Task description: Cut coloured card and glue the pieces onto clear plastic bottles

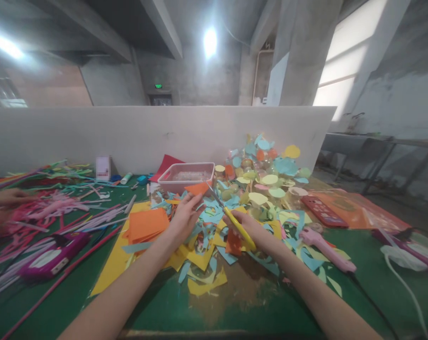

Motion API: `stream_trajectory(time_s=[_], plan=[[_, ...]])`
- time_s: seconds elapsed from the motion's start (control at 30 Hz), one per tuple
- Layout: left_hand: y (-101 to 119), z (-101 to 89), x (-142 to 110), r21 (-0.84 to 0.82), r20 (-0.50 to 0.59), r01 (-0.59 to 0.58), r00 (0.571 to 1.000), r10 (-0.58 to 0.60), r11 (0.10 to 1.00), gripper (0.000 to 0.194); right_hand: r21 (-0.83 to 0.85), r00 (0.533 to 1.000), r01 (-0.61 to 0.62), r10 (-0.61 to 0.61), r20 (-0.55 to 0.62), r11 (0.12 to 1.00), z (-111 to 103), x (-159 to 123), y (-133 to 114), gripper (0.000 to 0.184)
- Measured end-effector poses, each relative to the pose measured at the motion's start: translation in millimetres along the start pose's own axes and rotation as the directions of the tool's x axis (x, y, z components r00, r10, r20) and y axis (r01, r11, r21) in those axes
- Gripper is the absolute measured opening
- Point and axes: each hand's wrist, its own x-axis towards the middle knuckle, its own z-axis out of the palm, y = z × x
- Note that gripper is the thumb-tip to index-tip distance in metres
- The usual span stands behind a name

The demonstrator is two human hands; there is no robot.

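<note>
Pinched in my left hand (188, 210) is a small piece of orange paper (197, 188), held up over the heap of scraps. My right hand (245, 225) grips yellow-handled scissors (231, 216), whose blades reach up and left to the edge of that paper. Whether the blades are parted I cannot make out. Below both hands lie curled yellow, blue and orange paper scraps (203, 245). A stack of orange paper sheets (148, 225) rests left of my left forearm, on a larger yellow sheet (111, 264).
A pink-rimmed basket (187, 175) stands behind my hands. Clear cups with paper discs (266, 174) pile up at the back right. A pink glue gun (327, 250) and a red phone (325, 211) lie to the right. Another person's hand (8, 197) is among pink strips at left.
</note>
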Motion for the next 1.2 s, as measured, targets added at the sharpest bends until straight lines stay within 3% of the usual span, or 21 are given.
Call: stream_trajectory(time_s=[0.23,0.37,0.57,0.77,0.87,1.0,1.2], plan=[[1.5,4.0,-2.5,0.139,0.039,-0.029,0.999,0.024,0.990,0.042,0.050,0.998,0.008,-0.004,-0.067,0.999,-2.9,-6.7,-16.2,0.048],[1.6,1.6,-1.5,0.250,0.047,-0.061,0.998,0.051,0.966,0.053,0.060,0.996,-0.013,0.019,-0.089,0.998,-4.4,-10.4,-24.7,0.050],[8.8,-12.2,4.9,0.570,0.157,-0.250,0.968,0.194,0.783,0.036,0.027,0.992,0.003,0.000,-0.127,1.000,-6.9,-2.9,-13.1,0.049],[30.4,-17.0,4.4,0.714,0.176,-0.205,0.978,0.112,0.670,0.027,-0.015,0.995,-0.023,0.021,-0.099,1.000,-9.8,-5.9,-5.9,0.044],[33.2,-16.8,3.4,0.651,0.156,-0.152,0.986,0.065,0.743,0.024,-0.025,0.997,-0.073,0.071,-0.043,0.997,-11.3,-14.1,-10.4,0.042],[25.2,-17.1,7.6,0.382,0.109,-0.097,0.992,0.060,0.919,0.026,-0.034,0.995,-0.079,0.076,-0.072,0.996,-12.2,-15.7,-11.2,0.044],[14.6,-16.4,15.5,0.156,0.011,-0.099,0.995,0.098,0.983,0.039,-0.083,0.998,0.032,-0.036,-0.045,0.996,-8.8,-9.7,-9.4,0.048]])
